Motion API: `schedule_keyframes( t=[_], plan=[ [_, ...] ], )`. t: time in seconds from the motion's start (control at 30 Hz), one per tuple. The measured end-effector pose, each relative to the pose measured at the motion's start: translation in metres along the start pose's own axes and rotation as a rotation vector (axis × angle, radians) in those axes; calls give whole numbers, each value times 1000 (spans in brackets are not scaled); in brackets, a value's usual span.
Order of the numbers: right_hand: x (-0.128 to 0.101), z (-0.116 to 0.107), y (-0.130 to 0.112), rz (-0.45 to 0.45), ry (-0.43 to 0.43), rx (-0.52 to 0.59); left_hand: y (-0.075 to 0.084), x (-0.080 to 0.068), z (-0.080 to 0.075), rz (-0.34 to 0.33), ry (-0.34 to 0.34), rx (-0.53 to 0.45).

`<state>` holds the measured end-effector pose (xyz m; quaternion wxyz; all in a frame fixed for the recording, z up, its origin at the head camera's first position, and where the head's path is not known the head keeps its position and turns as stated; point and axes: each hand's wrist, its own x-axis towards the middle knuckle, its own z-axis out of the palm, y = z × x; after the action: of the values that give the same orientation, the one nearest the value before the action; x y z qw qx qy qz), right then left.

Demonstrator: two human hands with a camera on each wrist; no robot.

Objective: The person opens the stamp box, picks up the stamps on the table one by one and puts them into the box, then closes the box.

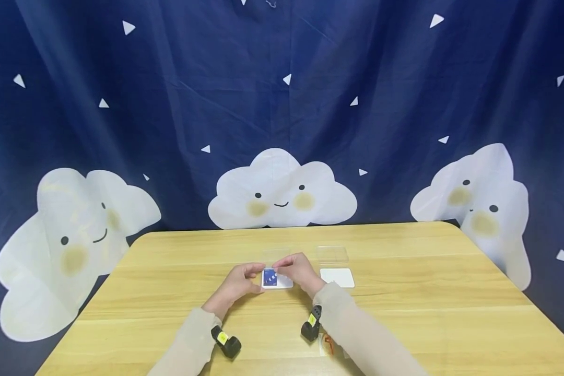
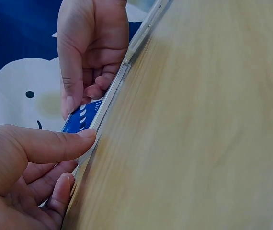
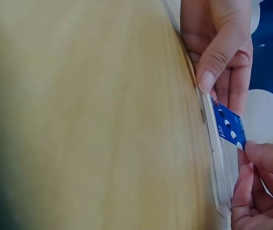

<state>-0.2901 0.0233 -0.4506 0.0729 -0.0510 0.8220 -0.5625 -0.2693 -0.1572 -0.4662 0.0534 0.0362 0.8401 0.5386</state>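
Near the middle of the pale wooden bench (image 1: 404, 313), both hands met over a shallow clear plastic case (image 1: 278, 282) lying flat on the wood. The left hand (image 1: 238, 284) had its grip clamped on the case's edge, thumb pressed on the rim. The right hand (image 1: 297, 270) pinched a small blue card with white dots (image 1: 270, 278) between thumb and fingers, tilted, its lower edge at the case. Just to the right lay a flat white square tray (image 1: 337, 277), and behind it, toward the far edge, a clear plastic lid (image 1: 332, 254).
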Motion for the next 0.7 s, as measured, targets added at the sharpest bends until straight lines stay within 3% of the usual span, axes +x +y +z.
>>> schedule_keyframes(
  t=[0.7],
  plan=[
    [-5, 6, 1, -32, 71, 1, -1, 1, 0, 9, 0, -35]
  ],
)
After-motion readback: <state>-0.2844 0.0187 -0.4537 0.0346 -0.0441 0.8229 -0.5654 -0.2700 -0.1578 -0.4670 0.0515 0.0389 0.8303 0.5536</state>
